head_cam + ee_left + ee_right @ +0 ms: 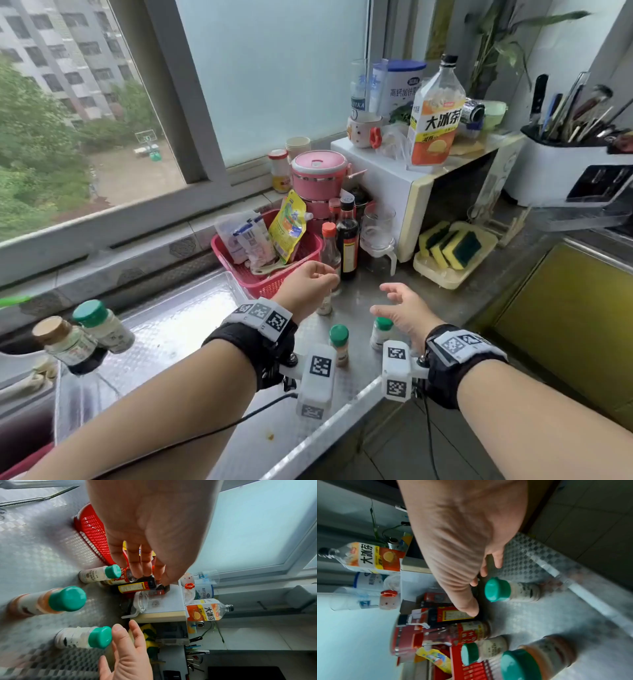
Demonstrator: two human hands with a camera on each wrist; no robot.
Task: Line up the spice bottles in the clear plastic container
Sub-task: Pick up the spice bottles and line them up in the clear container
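Embossed steel counter (352, 373), checkered texture, below a window. Clear plastic container (191, 308), rectangular, at counter's left beside red mesh basket (274, 281); 2 spice bottles (102, 325) stand at its near-left corner, 1 green-capped, 1 tan-capped. 3 green-capped cylindrical spice bottles on the counter outside it: orange-filled (339, 344), pale (381, 331), a third (100, 574) by the basket. Left hand (308, 287) hovers above the third, fingers loosely curled, holding nothing. Right hand (404, 311) spread, fingers apart, above the pale bottle.
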